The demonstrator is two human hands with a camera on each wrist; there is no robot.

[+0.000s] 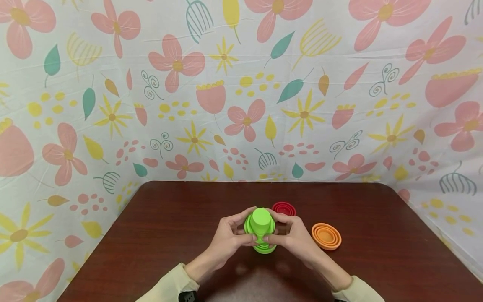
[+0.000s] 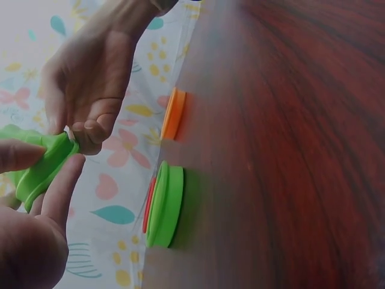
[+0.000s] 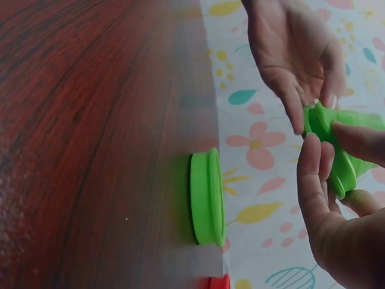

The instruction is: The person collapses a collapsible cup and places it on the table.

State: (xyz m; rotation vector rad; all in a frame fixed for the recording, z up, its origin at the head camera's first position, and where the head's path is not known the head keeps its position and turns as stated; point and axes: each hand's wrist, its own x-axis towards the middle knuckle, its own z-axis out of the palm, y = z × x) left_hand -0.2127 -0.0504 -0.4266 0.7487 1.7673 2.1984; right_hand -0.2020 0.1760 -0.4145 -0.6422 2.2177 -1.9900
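Observation:
Between my two hands is a bright green collapsible cup (image 1: pixel 261 219), drawn out into steps with its narrow end up. My left hand (image 1: pixel 231 235) grips its wide rim from the left, thumb in front and fingers behind. On the other side my right hand (image 1: pixel 295 238) pinches the same rim; in the left wrist view the thumb and fingertips meet the green edge (image 2: pixel 49 171). Both hands hold it above the table. Below it a second green cup (image 3: pixel 207 198) lies folded flat, partly hidden by the held one in the head view.
A folded orange cup (image 1: pixel 326 236) with concentric rings lies right of my right hand. A folded red cup (image 1: pixel 284 208) lies farther back, partly behind the right fingers. The dark wooden table (image 1: pixel 181 226) meets a flower-patterned cloth (image 1: pixel 241 92) at its back edge.

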